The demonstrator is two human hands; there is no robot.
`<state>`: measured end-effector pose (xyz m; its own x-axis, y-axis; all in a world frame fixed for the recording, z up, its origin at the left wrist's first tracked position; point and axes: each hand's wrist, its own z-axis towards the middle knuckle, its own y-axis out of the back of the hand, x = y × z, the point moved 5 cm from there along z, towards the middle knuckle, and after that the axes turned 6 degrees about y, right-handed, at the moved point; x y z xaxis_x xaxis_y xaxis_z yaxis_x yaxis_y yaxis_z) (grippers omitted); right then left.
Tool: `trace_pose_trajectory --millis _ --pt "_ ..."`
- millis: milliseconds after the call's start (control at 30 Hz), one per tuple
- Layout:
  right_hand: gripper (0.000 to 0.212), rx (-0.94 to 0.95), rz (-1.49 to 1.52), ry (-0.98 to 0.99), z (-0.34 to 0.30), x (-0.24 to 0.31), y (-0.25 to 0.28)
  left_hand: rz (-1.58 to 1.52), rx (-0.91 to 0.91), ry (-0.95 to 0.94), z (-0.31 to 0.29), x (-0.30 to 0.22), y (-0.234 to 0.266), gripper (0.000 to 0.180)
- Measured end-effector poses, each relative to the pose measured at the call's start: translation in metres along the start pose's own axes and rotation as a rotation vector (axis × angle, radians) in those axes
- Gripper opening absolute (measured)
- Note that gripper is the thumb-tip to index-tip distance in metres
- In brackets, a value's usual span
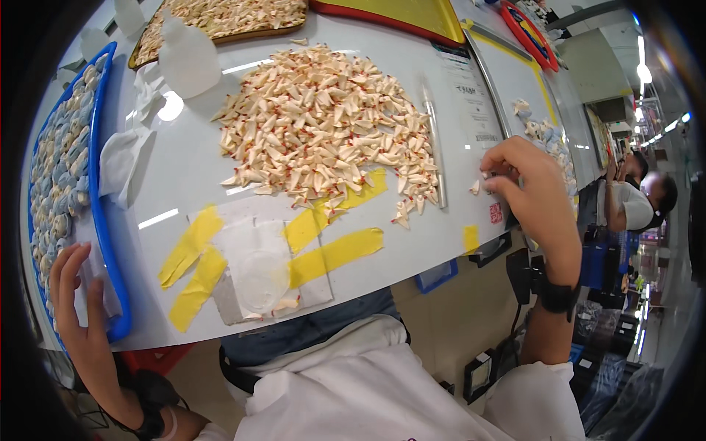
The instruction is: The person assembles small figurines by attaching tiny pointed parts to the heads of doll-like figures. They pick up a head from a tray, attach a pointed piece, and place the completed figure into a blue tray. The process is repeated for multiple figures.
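Note:
A broad pile of small cream pointed pieces with red tips (323, 121) lies on the white table. To its right, my right hand (533, 187) is closed in a pinch just above the table; what its fingertips hold is too small to make out. One loose cream piece (475, 188) lies beside those fingertips. My left hand (77, 301) rests at the near end of a blue tray (98, 184), its fingers apart and nothing visible in them. Rows of blue-grey and cream lumps (62, 162) fill that tray.
Yellow tape strips (334, 257) hold a board with a clear round plastic piece (263, 281) near the table's front edge. A white squeeze bottle (190, 62), crumpled tissue (123, 162), a thin clear tube (435, 147) and yellow trays (401, 16) stand around. People (632, 195) are at far right.

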<state>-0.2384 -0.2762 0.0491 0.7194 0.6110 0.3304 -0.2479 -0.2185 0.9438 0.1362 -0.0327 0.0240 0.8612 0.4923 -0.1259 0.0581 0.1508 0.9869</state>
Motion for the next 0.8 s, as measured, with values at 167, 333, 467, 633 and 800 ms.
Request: trace_pose_trajectory --millis 167,333,467,633,800 --pt "0.014 -0.004 -0.059 0.042 0.008 -0.001 -0.009 -0.003 -0.166 -0.019 0.010 0.014 0.012 0.031" --pt "0.008 -0.101 -0.098 0.085 0.001 0.012 -0.006 -0.258 -0.074 0.122 0.011 0.009 0.012 0.024" --pt "0.006 -0.241 0.230 -0.079 -0.019 0.011 0.003 -0.539 -0.224 0.237 -0.005 0.017 0.019 0.017" --pt "0.010 -0.289 0.690 -0.207 -0.039 0.047 0.001 -1.278 -0.240 0.108 -0.033 -0.009 0.023 0.025" --pt "0.013 -0.188 0.932 0.040 -0.041 0.085 -0.026 -1.596 0.091 0.110 -0.054 -0.058 -0.016 0.050"
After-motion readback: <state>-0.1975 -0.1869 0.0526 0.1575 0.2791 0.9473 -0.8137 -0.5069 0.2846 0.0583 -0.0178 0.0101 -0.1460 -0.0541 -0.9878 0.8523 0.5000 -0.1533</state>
